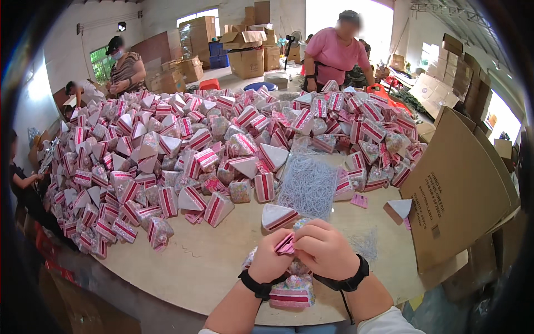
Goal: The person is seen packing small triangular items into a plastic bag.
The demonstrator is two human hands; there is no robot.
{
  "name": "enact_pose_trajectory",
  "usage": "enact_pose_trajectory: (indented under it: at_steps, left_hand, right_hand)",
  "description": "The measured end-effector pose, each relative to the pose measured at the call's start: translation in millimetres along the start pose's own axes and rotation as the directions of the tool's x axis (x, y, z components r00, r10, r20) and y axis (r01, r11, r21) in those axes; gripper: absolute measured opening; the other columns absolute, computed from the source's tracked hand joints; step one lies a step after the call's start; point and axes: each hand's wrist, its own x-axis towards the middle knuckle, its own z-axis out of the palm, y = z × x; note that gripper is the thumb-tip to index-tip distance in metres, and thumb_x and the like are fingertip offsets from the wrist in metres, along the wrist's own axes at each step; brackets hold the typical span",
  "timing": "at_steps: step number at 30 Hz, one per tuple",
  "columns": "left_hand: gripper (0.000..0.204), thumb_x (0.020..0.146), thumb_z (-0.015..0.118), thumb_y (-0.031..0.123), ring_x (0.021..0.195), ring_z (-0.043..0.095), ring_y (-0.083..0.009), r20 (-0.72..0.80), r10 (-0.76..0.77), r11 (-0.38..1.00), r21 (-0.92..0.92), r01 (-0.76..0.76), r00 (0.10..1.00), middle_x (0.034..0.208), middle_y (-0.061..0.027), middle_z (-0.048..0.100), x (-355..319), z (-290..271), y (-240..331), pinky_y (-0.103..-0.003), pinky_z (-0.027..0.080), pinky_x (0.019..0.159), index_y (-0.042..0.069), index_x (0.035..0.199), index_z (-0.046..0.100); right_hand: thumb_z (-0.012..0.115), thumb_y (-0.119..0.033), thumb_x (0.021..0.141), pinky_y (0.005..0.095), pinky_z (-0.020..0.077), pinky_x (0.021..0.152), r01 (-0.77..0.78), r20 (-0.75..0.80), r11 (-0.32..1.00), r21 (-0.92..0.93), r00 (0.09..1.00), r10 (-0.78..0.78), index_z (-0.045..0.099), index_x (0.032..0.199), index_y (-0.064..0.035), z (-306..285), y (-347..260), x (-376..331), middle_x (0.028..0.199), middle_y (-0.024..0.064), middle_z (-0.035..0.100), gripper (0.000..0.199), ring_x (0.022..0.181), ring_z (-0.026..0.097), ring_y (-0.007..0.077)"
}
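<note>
**Fingertips meet over a small pink tag**

Left hand (pixel 271 256) curls nearly closed, thumb and finger pinching a pink tag (pixel 285 244) in front of the body, just above the worktop (pixel 189 273). Right hand (pixel 328 249) has its fingertips drawn together at the tag's 3 o'clock end. Handled well, this seems to call for the left to act as a steady clamp and the right to do the small movements; a light pinch near the tag's edge should avoid creasing it, and resting the wrists would help.

Whether the right fingertips grip the tag itself or a thin strand, I cannot tell: the knuckles hide it. The hands also cover most of the wrapped pieces beneath; only one cake-slice piece (pixel 292 295) shows well, at 6 o'clock.

A white-sided wedge (pixel 280 217) lies just beside the hands at 11 o'clock. At 12 o'clock sits a tangled mat of pale strands (pixel 307 186), too fine to separate by eye, with a looser clump (pixel 364 244) at 3 o'clock. The heap of slices (pixel 167 161) spreads from 10 to 1 o'clock, its lower layers buried. At 2 o'clock, a cardboard box (pixel 461 189) blocks the view behind it.
</note>
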Motion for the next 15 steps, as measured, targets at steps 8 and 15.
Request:
enact_pose_trajectory:
  at_steps: [8, 15]
  left_hand:
    - [0.017, 0.075, 0.061, 0.001, 0.071, 0.060, -0.0187, -0.133, 0.054, 0.992, 0.117, -0.039, 0.990, 0.078, -0.0108, 0.062, 1.3, 0.8, 2.2, -0.030, 0.047, 0.066, -0.001, 0.092, 0.059]
    - [0.017, 0.074, 0.061, 0.001, 0.069, 0.061, -0.0215, -0.080, 0.134, 0.978, 0.173, -0.118, 0.988, 0.076, -0.0130, 0.062, 0.2, 4.3, 4.6, -0.030, 0.047, 0.064, 0.000, 0.091, 0.060]
  right_hand:
    - [0.068, -0.018, 0.077, 0.0354, 0.0482, 0.067, -0.537, -0.227, 0.843, -0.031, 0.825, 0.518, 0.064, 0.082, -0.0007, -5.4, 26.3, -18.9, 0.081, 0.0152, 0.062, 0.019, 0.073, 0.060, 0.0309]
    - [0.056, -0.035, 0.087, 0.0354, 0.0484, 0.059, -0.950, 0.058, 0.245, 0.195, 0.260, 0.964, 0.061, 0.095, 0.0012, 1.4, 93.6, -61.8, 0.077, 0.0129, 0.063, 0.037, 0.061, 0.061, 0.0236]
